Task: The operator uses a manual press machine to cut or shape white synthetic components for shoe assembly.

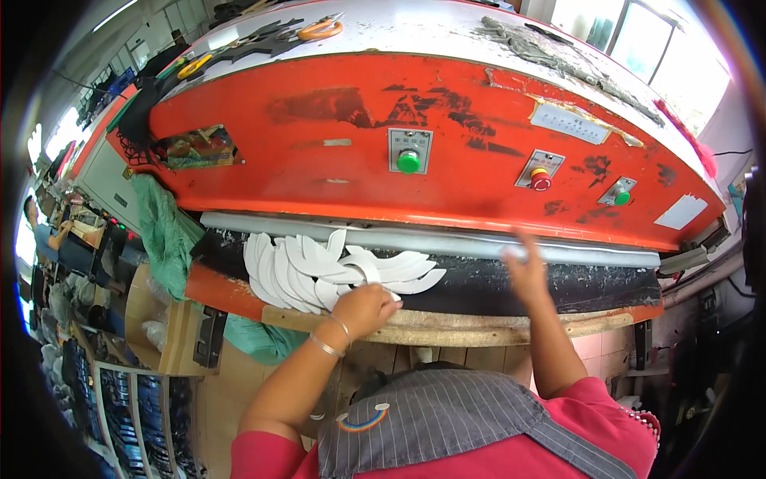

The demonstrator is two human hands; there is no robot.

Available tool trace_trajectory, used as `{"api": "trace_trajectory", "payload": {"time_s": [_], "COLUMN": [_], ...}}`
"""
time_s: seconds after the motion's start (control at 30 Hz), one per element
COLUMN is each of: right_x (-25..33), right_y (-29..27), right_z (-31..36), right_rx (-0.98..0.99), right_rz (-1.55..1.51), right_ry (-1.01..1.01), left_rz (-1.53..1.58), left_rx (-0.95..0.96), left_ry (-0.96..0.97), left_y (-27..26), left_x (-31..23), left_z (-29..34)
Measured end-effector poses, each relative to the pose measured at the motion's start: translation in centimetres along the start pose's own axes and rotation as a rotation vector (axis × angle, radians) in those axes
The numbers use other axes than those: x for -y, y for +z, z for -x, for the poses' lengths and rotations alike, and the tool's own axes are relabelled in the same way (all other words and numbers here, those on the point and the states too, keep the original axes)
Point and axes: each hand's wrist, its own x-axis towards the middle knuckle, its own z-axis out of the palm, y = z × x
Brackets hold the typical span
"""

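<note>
My left hand (367, 307) rests, fingers curled, on the near edge of a fan of several white curved cut pieces (319, 271) that lie on the black bed (519, 283) of a red cutting press (431, 128). My right hand (527, 271) is blurred, reaching up to the grey metal bar (447, 242) along the press head's lower edge, fingers spread against it. I cannot tell whether the left hand grips a piece or only presses on the pile.
Green buttons (408, 162) and a red button (540, 180) sit on the press front. Orange-handled scissors (321, 29) and black scraps lie on top. A green cloth (167, 231) hangs at the left. Another person (44, 235) works far left. A wooden board edge (479, 326) fronts the bed.
</note>
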Motion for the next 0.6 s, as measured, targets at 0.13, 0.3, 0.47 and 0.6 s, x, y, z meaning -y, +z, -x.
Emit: {"api": "trace_trajectory", "payload": {"time_s": [0.13, 0.3, 0.47, 0.6], "right_x": [3.7, 6.8, 4.2, 4.2], "right_y": [5.0, 10.2, 11.9, 11.8], "right_z": [5.1, 10.4, 12.2, 13.8], "right_rx": [0.666, 0.670, 0.553, 0.554], "right_rz": [0.169, 0.261, 0.366, 0.377], "right_ry": [-0.553, -0.680, -0.609, -0.614], "left_rz": [0.004, -0.094, -0.119, -0.154], "left_rx": [-0.243, -0.497, -0.556, -0.504], "left_ry": [0.079, 0.086, 0.026, 0.033], "left_y": [3.5, 6.1, 8.6, 8.8], "left_x": [1.0, 1.1, 1.8, 1.5], "left_z": [4.1, 5.3, 5.2, 7.1]}}
